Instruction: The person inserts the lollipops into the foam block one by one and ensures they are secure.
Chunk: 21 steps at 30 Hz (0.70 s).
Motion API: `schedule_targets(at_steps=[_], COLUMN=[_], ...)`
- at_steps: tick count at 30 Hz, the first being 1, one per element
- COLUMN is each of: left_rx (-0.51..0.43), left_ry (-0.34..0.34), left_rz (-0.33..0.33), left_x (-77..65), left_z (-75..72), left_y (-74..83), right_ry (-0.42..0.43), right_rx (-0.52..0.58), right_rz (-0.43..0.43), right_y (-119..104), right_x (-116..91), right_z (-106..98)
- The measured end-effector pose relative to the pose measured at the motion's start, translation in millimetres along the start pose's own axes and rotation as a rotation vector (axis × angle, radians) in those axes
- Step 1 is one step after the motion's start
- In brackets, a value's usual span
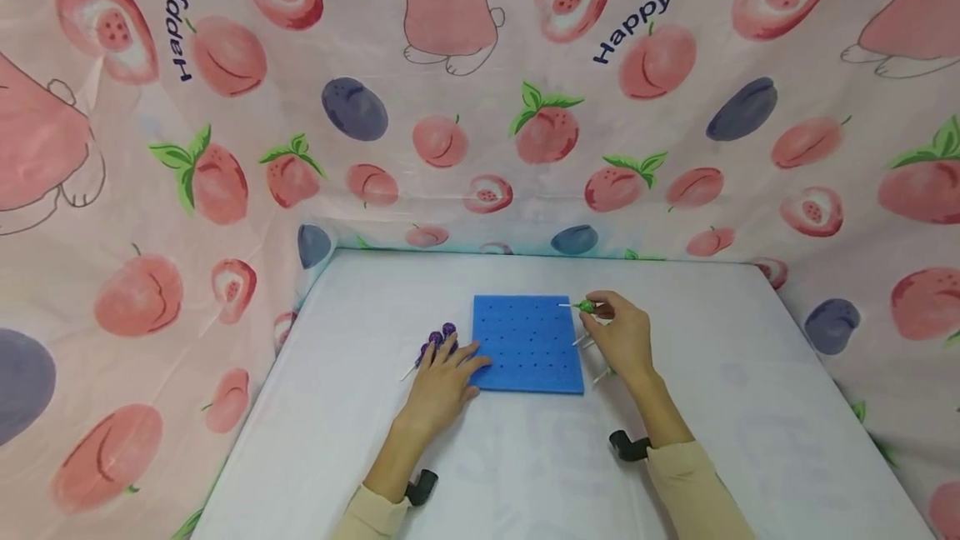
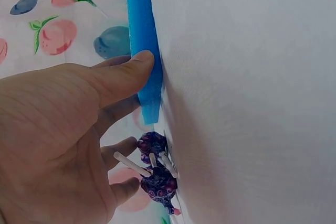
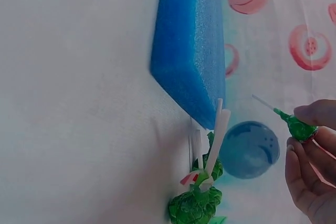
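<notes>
Right grip (image 1: 619, 333) pinches green lollipop (image 1: 586, 306) right of centre, my left grip (image 1: 444, 377) spread on blue board (image 1: 527, 343); lollipop likely light, surest held by head.

White tabletop (image 1: 525, 465), pink fruit-print cloth (image 1: 495, 86) behind and at both sides, printed rabbits (image 1: 450, 15), dark "Happy" lettering (image 1: 633, 27)

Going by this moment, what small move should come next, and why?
Probably the right hand should tip the green lollipop stick-down over a hole in the blue board: its stick points sideways, no lollipop stands in the board, and the left hand touches its edge.
</notes>
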<state>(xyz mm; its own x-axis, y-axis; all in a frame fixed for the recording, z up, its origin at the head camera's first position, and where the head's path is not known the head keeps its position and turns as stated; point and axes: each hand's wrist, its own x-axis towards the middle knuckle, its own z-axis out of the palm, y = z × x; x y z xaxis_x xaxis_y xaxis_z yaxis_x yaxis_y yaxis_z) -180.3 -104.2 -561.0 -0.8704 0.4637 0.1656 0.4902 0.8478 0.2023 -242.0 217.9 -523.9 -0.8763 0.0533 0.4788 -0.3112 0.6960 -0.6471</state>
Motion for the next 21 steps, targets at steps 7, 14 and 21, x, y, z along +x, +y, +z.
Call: schedule_targets(at_steps=[7, 14, 21], left_rx=[-0.022, -0.012, -0.03], left_ry=[-0.02, -0.016, -0.021], left_rz=[-0.009, -0.003, -0.015], left_x=[0.5, 0.1, -0.6], left_z=[-1.2, -3.4, -5.3], left_y=[0.2, 1.2, 2.7], right_ry=[0.002, -0.012, -0.039], right_rx=[0.018, 0.006, -0.004], right_rz=[-0.029, -0.026, -0.014], right_y=[2.1, 2.9, 2.6], right_x=[6.3, 12.1, 18.5], right_z=[1.9, 4.0, 10.0])
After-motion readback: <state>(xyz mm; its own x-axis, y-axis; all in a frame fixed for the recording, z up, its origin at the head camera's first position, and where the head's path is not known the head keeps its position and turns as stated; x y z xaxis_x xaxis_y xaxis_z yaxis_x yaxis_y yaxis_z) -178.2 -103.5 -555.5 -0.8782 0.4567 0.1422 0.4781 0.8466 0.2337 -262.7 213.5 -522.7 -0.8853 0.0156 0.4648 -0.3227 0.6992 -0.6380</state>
